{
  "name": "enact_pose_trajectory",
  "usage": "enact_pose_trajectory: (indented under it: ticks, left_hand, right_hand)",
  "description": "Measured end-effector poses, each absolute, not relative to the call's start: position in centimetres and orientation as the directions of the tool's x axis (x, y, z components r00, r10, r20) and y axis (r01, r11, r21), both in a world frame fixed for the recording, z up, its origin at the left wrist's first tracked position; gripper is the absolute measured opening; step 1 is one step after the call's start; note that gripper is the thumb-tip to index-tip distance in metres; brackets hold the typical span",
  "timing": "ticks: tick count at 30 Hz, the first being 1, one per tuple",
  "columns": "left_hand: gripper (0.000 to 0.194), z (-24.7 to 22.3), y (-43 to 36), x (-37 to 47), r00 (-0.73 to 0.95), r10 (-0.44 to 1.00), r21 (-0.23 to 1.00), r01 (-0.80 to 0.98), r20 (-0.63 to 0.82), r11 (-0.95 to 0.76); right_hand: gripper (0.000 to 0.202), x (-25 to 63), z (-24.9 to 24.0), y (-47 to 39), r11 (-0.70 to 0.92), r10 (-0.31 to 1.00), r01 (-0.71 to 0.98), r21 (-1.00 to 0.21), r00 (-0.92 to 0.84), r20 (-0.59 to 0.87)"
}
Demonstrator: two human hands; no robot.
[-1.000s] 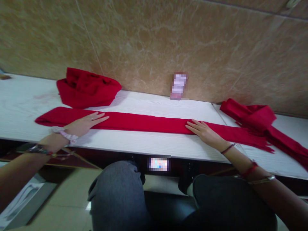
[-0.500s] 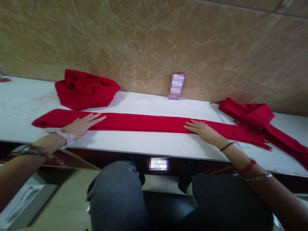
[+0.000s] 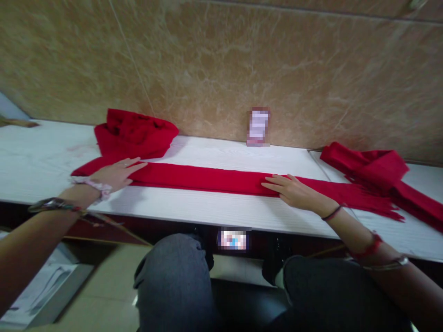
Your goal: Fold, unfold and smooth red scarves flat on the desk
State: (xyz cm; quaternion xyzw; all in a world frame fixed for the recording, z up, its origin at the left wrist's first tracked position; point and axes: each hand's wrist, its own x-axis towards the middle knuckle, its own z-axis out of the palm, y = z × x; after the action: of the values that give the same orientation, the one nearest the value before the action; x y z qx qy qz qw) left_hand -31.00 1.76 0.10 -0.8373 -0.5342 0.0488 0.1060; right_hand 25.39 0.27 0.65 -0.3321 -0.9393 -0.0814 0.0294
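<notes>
A long red scarf (image 3: 204, 179), folded into a narrow strip, lies across the white table (image 3: 194, 205), its fringed end to the right. My left hand (image 3: 116, 175) rests on the strip's left part, fingers spread, partly covering it. On the right part lies my right hand (image 3: 294, 191), palm down with its fingers apart. Neither hand grips anything. Behind my left hand a bunched red cloth (image 3: 136, 133) sits against the wall. Another red scarf (image 3: 377, 168), loosely folded, overlaps the fringed end at the right.
A marbled wall (image 3: 214, 69) runs along the table's back edge. A small blurred upright item (image 3: 258, 127) stands against it. Below the front edge are my knees, another blurred item (image 3: 233, 240) and, lower left, a box with papers (image 3: 44, 286).
The view has shifted slightly, so the table's things appear further right. Relative to the strip, my left hand has slid left and my right hand slightly left. Both hands remain spread on it.
</notes>
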Motion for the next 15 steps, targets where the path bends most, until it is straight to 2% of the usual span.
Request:
enact_pose_trajectory:
  ticks: [4, 8, 11, 15]
  left_hand:
    - [0.046, 0.9, 0.3, -28.7, 0.447, 0.892, -0.194, 0.872, -0.062, -0.451]
    - [0.049, 0.6, -0.9, -26.9, 0.383, 0.92, -0.22, 0.894, -0.078, -0.391]
    - [0.055, 0.5, -1.7, -26.6, 0.341, 0.939, -0.264, 0.903, -0.039, -0.339]
    - [0.053, 0.3, -2.5, -26.7, 0.34, 0.935, -0.316, 0.902, 0.101, -0.294]
  right_hand:
    - [0.059, 18.9, 1.5, 0.8, 0.847, 0.524, 0.531, 0.026, -0.842, 0.127]
    - [0.049, 11.8, 0.2, 1.5, 0.896, 0.431, 0.443, 0.024, -0.882, 0.19]
    - [0.043, 9.2, -1.1, 1.9, 0.902, 0.42, 0.432, 0.024, -0.886, 0.197]
    - [0.047, 9.2, -1.7, 2.3, 0.904, 0.425, 0.427, -0.037, -0.881, 0.209]
